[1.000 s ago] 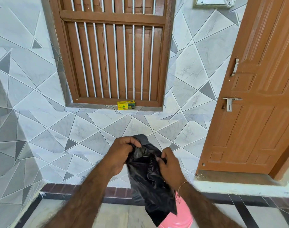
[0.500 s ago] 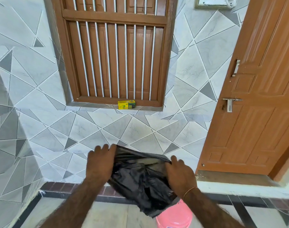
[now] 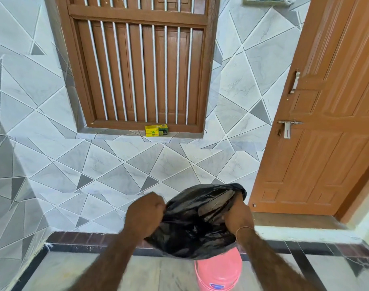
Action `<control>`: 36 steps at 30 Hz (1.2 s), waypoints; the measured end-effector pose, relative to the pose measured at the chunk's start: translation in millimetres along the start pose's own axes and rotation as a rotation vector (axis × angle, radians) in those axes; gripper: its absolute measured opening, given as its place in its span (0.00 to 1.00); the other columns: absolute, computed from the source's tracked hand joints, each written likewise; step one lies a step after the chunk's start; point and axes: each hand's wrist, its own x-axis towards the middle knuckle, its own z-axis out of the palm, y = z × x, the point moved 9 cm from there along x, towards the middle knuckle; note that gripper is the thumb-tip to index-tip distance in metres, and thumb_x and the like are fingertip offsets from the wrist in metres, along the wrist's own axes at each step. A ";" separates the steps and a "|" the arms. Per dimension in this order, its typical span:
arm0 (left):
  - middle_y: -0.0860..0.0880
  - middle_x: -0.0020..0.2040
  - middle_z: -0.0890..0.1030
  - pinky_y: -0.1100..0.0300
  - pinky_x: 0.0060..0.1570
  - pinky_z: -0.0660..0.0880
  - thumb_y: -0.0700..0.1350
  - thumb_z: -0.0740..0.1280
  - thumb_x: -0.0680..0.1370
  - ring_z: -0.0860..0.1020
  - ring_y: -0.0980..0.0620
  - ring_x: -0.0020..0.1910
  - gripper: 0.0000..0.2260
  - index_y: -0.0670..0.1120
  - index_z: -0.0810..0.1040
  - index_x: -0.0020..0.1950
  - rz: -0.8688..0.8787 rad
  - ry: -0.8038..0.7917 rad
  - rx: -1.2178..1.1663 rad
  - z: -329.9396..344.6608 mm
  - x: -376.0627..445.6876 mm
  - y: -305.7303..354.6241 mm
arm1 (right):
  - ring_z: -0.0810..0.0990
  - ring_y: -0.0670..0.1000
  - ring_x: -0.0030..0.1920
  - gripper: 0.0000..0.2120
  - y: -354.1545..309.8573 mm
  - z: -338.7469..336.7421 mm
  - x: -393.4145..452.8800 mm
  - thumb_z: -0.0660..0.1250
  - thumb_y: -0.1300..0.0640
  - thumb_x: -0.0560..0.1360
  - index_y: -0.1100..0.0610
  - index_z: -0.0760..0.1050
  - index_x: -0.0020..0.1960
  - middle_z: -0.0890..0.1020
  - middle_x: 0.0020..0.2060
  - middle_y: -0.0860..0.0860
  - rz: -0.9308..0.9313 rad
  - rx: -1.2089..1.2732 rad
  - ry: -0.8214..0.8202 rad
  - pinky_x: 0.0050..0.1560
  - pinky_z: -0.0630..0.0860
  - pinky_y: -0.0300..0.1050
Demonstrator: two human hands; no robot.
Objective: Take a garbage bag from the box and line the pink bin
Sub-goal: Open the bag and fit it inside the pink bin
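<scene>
A black garbage bag [image 3: 197, 221] hangs ballooned open between my hands, its mouth facing up and away. My left hand [image 3: 145, 215] grips the bag's left edge in a fist. My right hand [image 3: 237, 217] holds the right edge, with its fingers tucked inside the rim. The pink bin [image 3: 218, 270] stands on the floor right below the bag, and the bag hides its opening. The yellow and green bag box [image 3: 156, 130] sits on the window sill, far above my hands.
A brown barred window [image 3: 137, 66] fills the tiled wall ahead. A closed orange wooden door [image 3: 326, 127] with a latch stands at the right, above a raised step [image 3: 294, 229]. A dark border strip runs along the floor edge.
The bag has puffed open wider and shifted right over the bin. My left hand has closed into a fist on its edge, and my right hand has slipped inside the rim.
</scene>
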 end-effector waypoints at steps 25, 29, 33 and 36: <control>0.55 0.46 0.82 0.57 0.48 0.74 0.73 0.65 0.62 0.80 0.51 0.48 0.26 0.53 0.76 0.45 -0.124 -0.334 0.221 11.8 -13.6 -5.8 | 0.79 0.60 0.45 0.11 48.6 -2.6 15.3 0.61 0.69 0.71 0.72 0.76 0.51 0.80 0.44 0.63 0.313 0.465 0.112 0.49 0.77 0.54; 0.46 0.49 0.84 0.55 0.48 0.73 0.53 0.61 0.77 0.80 0.43 0.49 0.11 0.48 0.78 0.49 -0.364 -0.118 -0.101 7.8 -10.2 -25.0 | 0.81 0.61 0.42 0.11 28.2 43.2 8.8 0.62 0.65 0.60 0.65 0.76 0.41 0.81 0.42 0.63 0.548 1.289 -0.242 0.48 0.78 0.62; 0.39 0.51 0.83 0.48 0.55 0.77 0.41 0.63 0.77 0.81 0.40 0.49 0.10 0.39 0.81 0.54 -0.647 -0.122 -0.726 23.8 -9.4 -36.3 | 0.83 0.59 0.44 0.20 -22.6 19.3 -4.0 0.76 0.45 0.64 0.60 0.79 0.45 0.84 0.42 0.57 0.126 0.944 -0.398 0.48 0.79 0.50; 0.38 0.45 0.84 0.49 0.47 0.79 0.34 0.62 0.75 0.82 0.42 0.42 0.10 0.41 0.83 0.46 -0.672 -0.113 -0.996 17.4 -8.0 -37.6 | 0.82 0.56 0.51 0.34 -26.8 13.0 -3.3 0.73 0.33 0.57 0.51 0.73 0.56 0.83 0.49 0.50 -0.218 -0.064 -0.188 0.48 0.76 0.45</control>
